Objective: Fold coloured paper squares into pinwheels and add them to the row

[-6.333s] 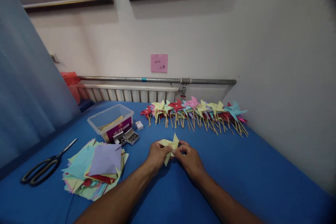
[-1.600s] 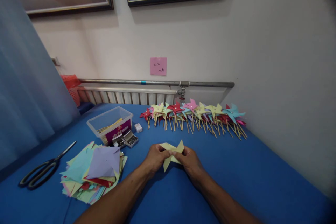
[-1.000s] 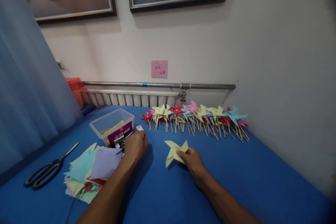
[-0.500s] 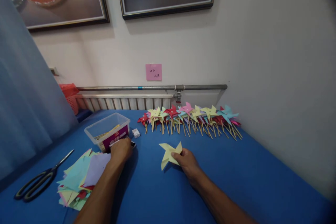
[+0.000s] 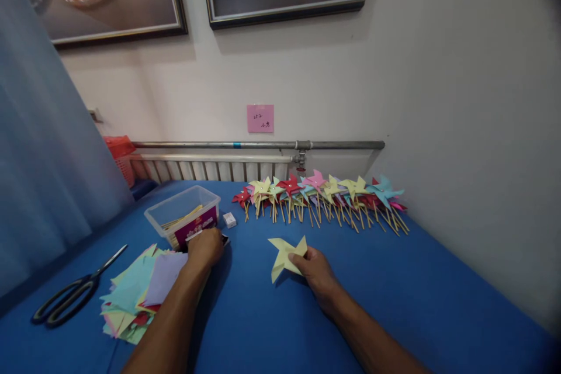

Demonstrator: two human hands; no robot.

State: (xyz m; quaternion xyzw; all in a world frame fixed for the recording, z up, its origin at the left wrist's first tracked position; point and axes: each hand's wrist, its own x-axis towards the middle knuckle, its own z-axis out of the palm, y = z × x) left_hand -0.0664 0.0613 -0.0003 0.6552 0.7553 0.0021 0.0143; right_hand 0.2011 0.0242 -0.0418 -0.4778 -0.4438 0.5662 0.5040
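A little while ago both hands were on the yellow pinwheel (image 5: 281,257), and now just one is. The right hand (image 5: 318,273) holds it by itself, up over the blue table (image 5: 267,327). Its grip is closed, with the thumb pressed on top near the middle and the paper pinched so its four points stick out.

The left hand (image 5: 205,247) let go and went over to the small box (image 5: 226,240) in front of the plastic tub (image 5: 205,222). Its fingertips are hidden, so I can't tell how far open that grip is or if it has picked anything up.

I think this means the folding is done for now, and the work has changed to getting a little part. The pinwheel has no stick on it yet, but the row of pinwheels (image 5: 290,187) at the back has sticks
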